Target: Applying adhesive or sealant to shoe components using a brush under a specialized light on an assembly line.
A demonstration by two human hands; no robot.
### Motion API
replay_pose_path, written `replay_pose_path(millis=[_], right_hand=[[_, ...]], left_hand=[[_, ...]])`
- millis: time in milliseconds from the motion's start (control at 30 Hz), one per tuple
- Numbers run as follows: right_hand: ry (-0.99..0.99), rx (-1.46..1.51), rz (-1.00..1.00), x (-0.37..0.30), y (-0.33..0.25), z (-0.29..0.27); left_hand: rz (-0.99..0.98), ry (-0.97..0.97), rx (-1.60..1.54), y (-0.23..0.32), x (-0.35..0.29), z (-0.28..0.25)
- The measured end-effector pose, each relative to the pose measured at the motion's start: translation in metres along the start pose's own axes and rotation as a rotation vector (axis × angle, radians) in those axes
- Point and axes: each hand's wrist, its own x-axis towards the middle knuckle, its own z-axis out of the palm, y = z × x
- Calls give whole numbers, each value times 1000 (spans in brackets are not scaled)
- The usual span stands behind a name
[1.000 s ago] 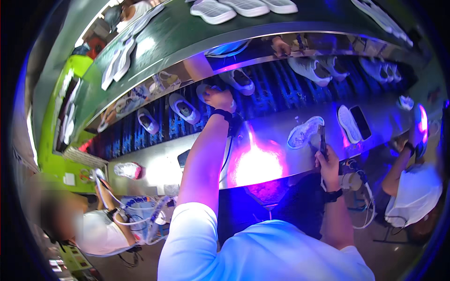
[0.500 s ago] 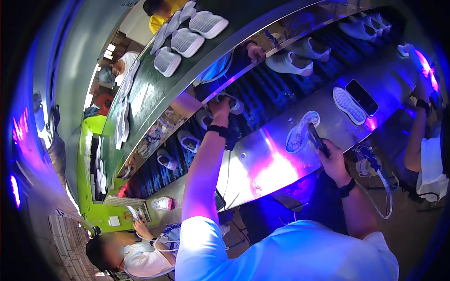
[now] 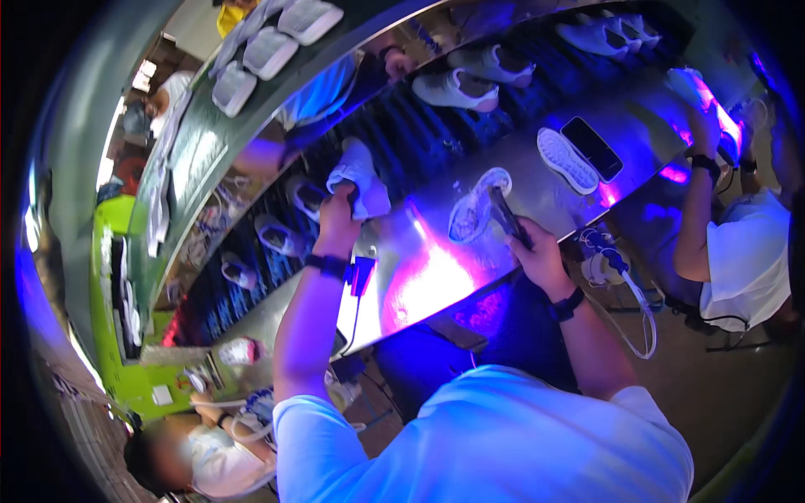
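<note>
My left hand [image 3: 337, 225] is closed on a white shoe [image 3: 362, 183], raised at the near edge of a dark slatted conveyor [image 3: 402, 159]. Its fingers are partly hidden by the shoe. Over the metal bench, my right hand [image 3: 541, 258] grips a slim dark-handled tool [image 3: 508, 220], its kind unclear. The tool's far end rests over or on a pale, blotchy shoe-sole shape [image 3: 470, 215] lying on the bench. A white sole [image 3: 567, 162] and a dark-screened phone [image 3: 592, 148] lie farther right.
Several white shoes, such as a grey-white one [image 3: 457, 90], stand on the conveyor. Soles [image 3: 270, 52] line a green shelf beyond it. A co-worker's arm [image 3: 698, 201] works at right; another person [image 3: 226, 453] sits at lower left. A small dark block [image 3: 360, 275] with a cable stands near my left wrist.
My left hand has lifted the shoe off the conveyor and brought it nearer. My right hand keeps the tool at the sole shape. The whole view has shifted, with things now farther left.
</note>
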Motion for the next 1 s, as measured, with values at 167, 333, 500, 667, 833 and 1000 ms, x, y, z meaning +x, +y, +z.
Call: replay_pose_path(millis=[167,333,500,667,833,1000], right_hand=[[-82,97,41,-23,1,27],[-116,37,67,-66,-6,46],[-48,-96,-29,-127,-18,80],[-16,-78,14,-184,-63,115],[-92,-83,-29,-211,-79,120],[-160,-214,-139,-199,-78,145]], left_hand=[[-219,2,-323,26,-205,-12],[203,-296,151,-10,-300,-53],[583,-287,794,22,-302,-57],[487,-159,1307,-41,-330,13],[833,-178,1125,-34,-341,-41],[537,190,396,-11,-352,-89]])
